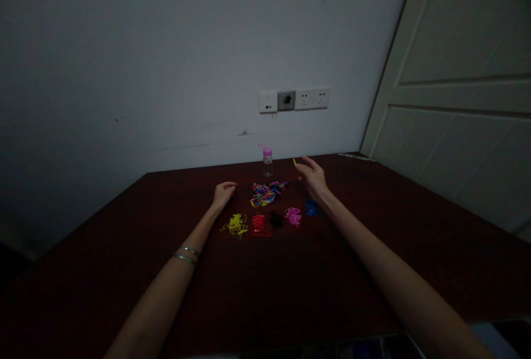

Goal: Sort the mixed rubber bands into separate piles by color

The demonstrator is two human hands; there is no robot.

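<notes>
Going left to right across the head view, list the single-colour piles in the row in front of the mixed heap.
Yellow pile, red pile, black pile, pink pile, blue pile.

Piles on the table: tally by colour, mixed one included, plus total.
Yellow pile: 1
Red pile: 1
Black pile: 1
Pink pile: 1
Blue pile: 1
Mixed-colour pile: 1
Total: 6

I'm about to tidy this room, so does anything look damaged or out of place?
The wall has dark scuffs just above the tabletop, left of the bottle, which look like wear. Nothing on the tabletop looks spilled or broken.
</notes>
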